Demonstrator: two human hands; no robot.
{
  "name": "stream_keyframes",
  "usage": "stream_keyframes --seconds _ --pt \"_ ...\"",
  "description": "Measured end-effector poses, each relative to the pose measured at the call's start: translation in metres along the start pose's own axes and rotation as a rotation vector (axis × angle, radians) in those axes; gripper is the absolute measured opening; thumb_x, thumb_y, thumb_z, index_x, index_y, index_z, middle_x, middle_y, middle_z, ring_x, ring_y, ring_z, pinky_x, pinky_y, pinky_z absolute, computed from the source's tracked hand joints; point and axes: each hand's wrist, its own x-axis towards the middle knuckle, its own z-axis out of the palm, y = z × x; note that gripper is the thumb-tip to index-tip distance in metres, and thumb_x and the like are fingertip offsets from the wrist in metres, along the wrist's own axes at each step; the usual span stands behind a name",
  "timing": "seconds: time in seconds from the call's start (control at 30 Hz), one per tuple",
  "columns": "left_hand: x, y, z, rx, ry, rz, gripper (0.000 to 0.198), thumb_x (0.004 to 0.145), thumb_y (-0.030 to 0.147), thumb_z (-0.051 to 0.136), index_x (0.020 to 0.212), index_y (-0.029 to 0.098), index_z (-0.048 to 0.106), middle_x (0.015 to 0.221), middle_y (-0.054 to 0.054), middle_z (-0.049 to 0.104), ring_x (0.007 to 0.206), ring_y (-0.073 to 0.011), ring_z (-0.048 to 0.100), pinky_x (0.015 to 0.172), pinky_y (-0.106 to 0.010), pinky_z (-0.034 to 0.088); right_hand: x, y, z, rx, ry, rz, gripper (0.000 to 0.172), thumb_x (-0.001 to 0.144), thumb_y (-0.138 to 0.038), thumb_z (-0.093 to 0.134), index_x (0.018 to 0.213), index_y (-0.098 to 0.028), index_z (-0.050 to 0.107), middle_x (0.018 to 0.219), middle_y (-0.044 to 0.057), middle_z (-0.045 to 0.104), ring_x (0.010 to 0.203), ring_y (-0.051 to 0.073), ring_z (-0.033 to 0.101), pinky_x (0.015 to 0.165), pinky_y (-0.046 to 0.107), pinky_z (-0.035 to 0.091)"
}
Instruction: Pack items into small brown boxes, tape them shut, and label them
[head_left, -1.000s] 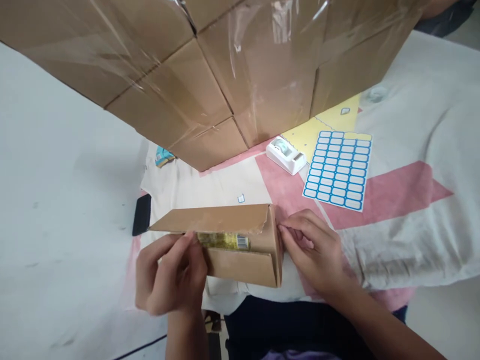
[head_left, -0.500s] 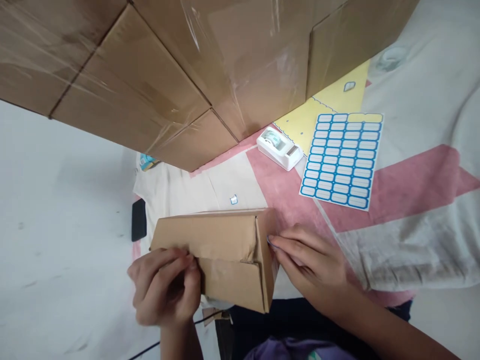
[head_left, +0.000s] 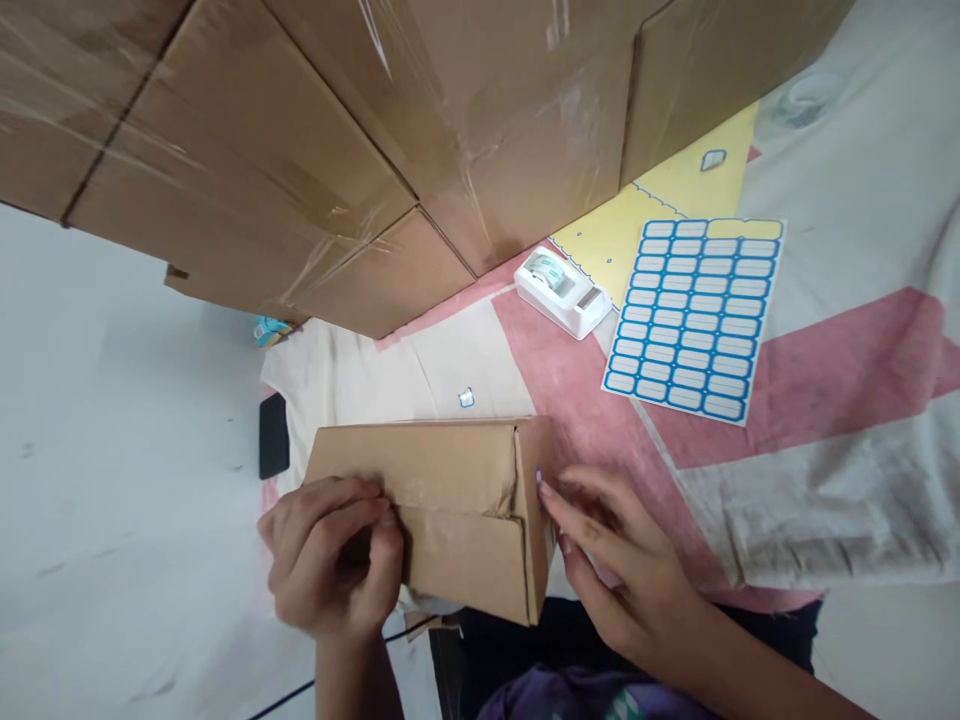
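A small brown cardboard box (head_left: 450, 470) lies in front of me, its top flaps meeting along a seam. My left hand (head_left: 330, 560) is closed, thumb and fingertips together over the left part of the box top; whatever sits in that pinch is hidden. At the box's right end is my right hand (head_left: 622, 560), fingers apart, the index fingertip touching a small blue-edged label (head_left: 538, 478) against the end face. Only a sliver of that label shows. Another small blue-edged label (head_left: 466, 397) lies loose on the cloth behind the box.
Large taped cartons (head_left: 375, 130) stand across the back. To the right are a white tape dispenser (head_left: 562, 292), a sheet of blue-bordered labels (head_left: 694, 320) and a yellow backing sheet (head_left: 645, 235). A black phone-like object (head_left: 274, 436) lies at left on the pink-and-white cloth (head_left: 832, 370).
The fingers of my right hand have spread from a pinch, and the label's edge now rests against the box end. My left hand stays nearly where it was. The view has shifted slightly.
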Motion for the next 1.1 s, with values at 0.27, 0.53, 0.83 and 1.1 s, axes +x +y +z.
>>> stream_keyframes --seconds 0.27,0.53,0.83,1.1 --pt "0.001 -0.001 0.001 0.016 0.001 0.036 0.015 0.076 0.009 0.069 0.079 0.021 0.062 0.08 -0.001 0.067 0.075 -0.0189 0.062 0.074 -0.042 0.042 -0.01 -0.002 -0.006 -0.081 -0.011 -0.027 0.064 0.089 -0.005 0.053 0.15 -0.028 0.049 0.141 0.013 0.047 0.118 0.023 0.06 0.093 0.034 0.059" --pt "-0.004 0.005 -0.006 -0.012 -0.005 0.049 0.019 0.075 0.005 0.07 0.082 0.021 0.063 0.081 -0.001 0.07 0.078 -0.0188 0.063 0.076 -0.041 0.044 0.055 -0.03 -0.016 -0.238 -0.179 -0.294 0.09 0.072 -0.042 0.081 0.152 -0.028 0.042 0.168 0.012 0.017 0.151 0.046 0.025 0.116 0.068 0.032" --pt "-0.014 0.005 -0.022 -0.04 -0.119 0.05 0.02 0.082 0.005 0.067 0.092 0.022 0.066 0.091 -0.002 0.076 0.09 -0.0207 0.065 0.082 -0.041 0.043 0.059 -0.027 -0.014 -0.273 -0.179 -0.347 0.08 0.067 -0.042 0.084 0.14 -0.027 0.055 0.161 0.014 0.029 0.145 0.046 0.036 0.111 0.066 0.041" --pt "-0.016 0.003 -0.016 -0.08 -0.029 0.01 0.02 0.084 0.007 0.068 0.094 0.025 0.067 0.091 0.0 0.076 0.088 -0.0191 0.066 0.082 -0.04 0.044 0.071 -0.026 -0.015 -0.291 -0.229 -0.319 0.075 0.077 -0.045 0.078 0.144 -0.027 0.049 0.161 0.015 0.026 0.148 0.044 0.029 0.112 0.064 0.039"
